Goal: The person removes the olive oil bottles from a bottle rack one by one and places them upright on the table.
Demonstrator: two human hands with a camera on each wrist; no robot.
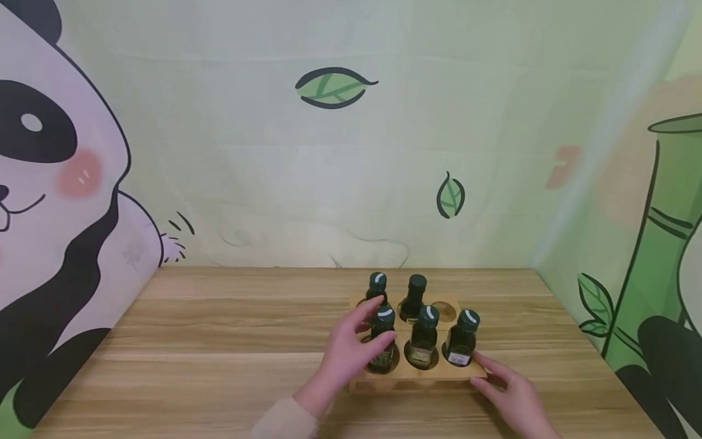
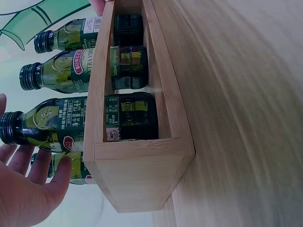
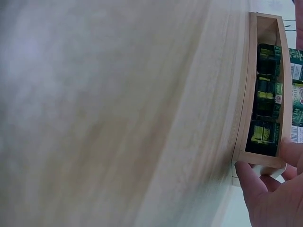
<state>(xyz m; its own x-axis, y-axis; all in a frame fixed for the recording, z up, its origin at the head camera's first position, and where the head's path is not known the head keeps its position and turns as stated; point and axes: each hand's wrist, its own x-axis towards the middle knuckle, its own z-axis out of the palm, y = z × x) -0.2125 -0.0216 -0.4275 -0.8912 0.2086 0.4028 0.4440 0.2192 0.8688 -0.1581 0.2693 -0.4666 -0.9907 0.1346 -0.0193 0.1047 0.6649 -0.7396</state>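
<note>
A light wooden bottle rack stands on the table with small dark green olive oil bottles in its round holes. Around the front-left bottle my left hand spreads its fingers, some behind the glass and the thumb in front. No firm grip shows there. My right hand holds the rack's front right corner between thumb and fingers, as the right wrist view shows. The front row also has a middle bottle and a right bottle. Behind them stand a left bottle and another bottle.
The back-right hole of the rack holds no bottle. Wood-grain table top extends around the rack. A backdrop printed with a panda, leaves and bamboo rises behind the table's far edge.
</note>
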